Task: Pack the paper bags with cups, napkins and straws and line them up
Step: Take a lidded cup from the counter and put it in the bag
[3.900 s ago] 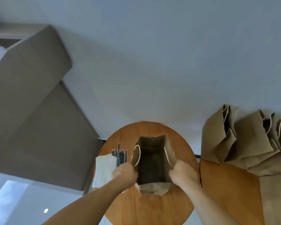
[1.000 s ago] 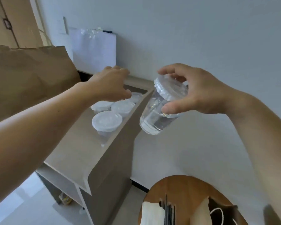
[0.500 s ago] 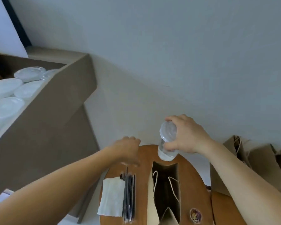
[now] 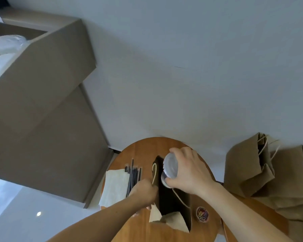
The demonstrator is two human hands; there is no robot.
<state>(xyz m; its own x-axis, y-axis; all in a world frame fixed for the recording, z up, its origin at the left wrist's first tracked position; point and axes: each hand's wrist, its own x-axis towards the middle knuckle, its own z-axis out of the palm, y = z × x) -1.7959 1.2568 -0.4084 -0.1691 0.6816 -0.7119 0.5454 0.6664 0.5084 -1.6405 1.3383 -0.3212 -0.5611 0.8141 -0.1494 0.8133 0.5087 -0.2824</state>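
An open brown paper bag (image 4: 171,201) stands on the round wooden table (image 4: 143,154). My right hand (image 4: 189,170) grips a clear lidded cup (image 4: 170,169) tilted over the bag's mouth. At the bag's left rim, my left hand (image 4: 143,193) pinches the edge near a handle. Left of the bag lie black straws (image 4: 134,173) and a stack of white napkins (image 4: 115,186).
Several brown paper bags (image 4: 248,166) lean on a second wooden table at the right. A tall brown cabinet (image 4: 42,110) at the left carries more lidded cups (image 4: 5,44) on top. A small tub of coloured paper clips (image 4: 202,213) sits right of the open bag.
My right hand has brought the cup from the cabinet down over the bag's mouth. My left hand has dropped from above the straws to the bag's left rim.
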